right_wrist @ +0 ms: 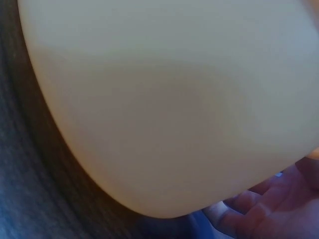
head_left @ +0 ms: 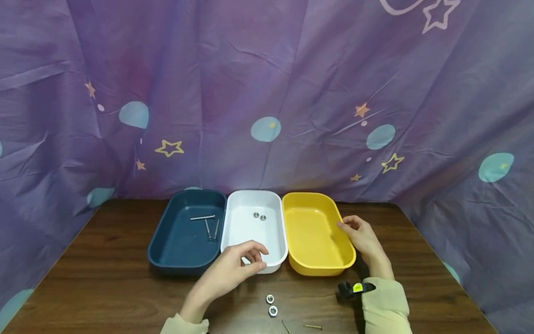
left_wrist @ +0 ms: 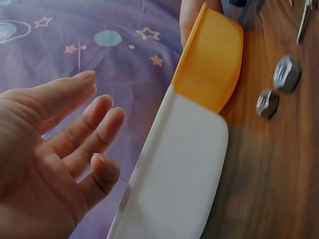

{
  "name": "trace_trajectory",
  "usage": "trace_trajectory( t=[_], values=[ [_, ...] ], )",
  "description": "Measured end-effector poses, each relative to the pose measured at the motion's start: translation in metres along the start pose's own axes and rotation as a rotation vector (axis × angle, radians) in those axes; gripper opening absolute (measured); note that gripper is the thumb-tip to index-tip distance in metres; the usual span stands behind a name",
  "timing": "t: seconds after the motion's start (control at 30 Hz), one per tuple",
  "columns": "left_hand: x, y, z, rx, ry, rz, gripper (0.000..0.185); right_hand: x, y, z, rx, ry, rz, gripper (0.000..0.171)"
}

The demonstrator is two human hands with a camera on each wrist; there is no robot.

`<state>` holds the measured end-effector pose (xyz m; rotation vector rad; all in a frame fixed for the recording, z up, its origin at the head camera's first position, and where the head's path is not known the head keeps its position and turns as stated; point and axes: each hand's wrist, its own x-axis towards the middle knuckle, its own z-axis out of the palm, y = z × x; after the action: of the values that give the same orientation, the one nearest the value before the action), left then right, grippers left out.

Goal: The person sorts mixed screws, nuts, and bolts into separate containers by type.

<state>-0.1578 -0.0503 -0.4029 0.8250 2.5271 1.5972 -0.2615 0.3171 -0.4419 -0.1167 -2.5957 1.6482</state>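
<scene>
left hand [head_left: 242,264] loosely curled, right hand [head_left: 362,236] relaxed

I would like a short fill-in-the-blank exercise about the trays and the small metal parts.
1. The tray between the blue tray and the yellow tray is ____.
2. The white tray holds ____ nuts.
3. The bolts lie in the ____ tray.
4. The right hand touches the ____ tray.

Missing words: white; two; blue; yellow

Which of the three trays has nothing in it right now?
The yellow tray, rightmost, by the right hand. The blue tray holds long bolts; the white tray holds two nuts.
</scene>
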Motion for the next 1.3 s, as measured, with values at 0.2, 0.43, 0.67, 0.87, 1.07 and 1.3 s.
trace_trajectory(
  t=[0.2, 0.43, 0.67, 0.87, 1.07, 1.3],
  values=[
    [-0.009, 0.002, 0.011, -0.034, -0.039, -0.011, 0.018, 0.001, 0.002, 0.001, -0.011, -0.007, 0.001, 0.033],
    [-0.012, -0.001, 0.026, -0.047, -0.158, -0.048, 0.019, 0.002, 0.002, 0.0, 0.006, -0.006, -0.009, 0.034],
    [-0.014, -0.009, 0.039, -0.007, -0.259, -0.151, 0.017, 0.003, 0.003, -0.001, 0.004, -0.008, -0.001, 0.032],
    [-0.016, -0.015, 0.045, 0.156, -0.252, -0.122, 0.01, 0.001, 0.005, -0.001, -0.004, -0.006, 0.009, 0.034],
    [-0.016, -0.018, 0.047, 0.163, -0.245, -0.14, 0.016, 0.001, 0.005, -0.001, 0.007, -0.007, 0.013, 0.033],
    [-0.015, -0.021, 0.046, 0.199, -0.231, -0.151, 0.02, 0.002, 0.003, -0.001, 0.014, -0.014, 0.005, 0.033]
  ],
)
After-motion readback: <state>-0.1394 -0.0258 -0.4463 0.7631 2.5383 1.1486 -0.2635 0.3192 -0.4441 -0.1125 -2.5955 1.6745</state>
